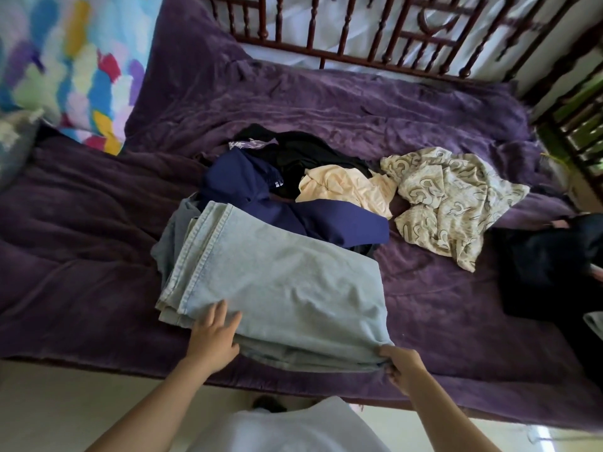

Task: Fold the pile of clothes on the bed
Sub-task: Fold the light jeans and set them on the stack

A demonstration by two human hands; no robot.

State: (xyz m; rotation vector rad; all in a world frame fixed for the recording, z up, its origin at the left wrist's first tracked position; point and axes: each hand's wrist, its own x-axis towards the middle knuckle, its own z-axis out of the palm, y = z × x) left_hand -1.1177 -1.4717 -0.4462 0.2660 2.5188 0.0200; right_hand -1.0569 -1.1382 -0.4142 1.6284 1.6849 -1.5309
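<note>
Folded jeans [277, 288] at bed's [81, 256] 6 o'clock edge. My left hand [213, 334] flat on denim, fingers [220, 313] apart; right hand [403, 367] clamped on near corner. Unfolded pile [326, 177] at 12 o'clock. Risk: corner tug slides layers, fold opens, jeans slip off edge.

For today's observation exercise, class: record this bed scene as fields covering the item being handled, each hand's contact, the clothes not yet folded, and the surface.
item handled: light blue jeans, folded over
left hand: rests flat on the near left edge
right hand: pinches the near right corner
unfolded: navy garment, black garment, cream garment, patterned cloth
surface: purple bedcover
</note>
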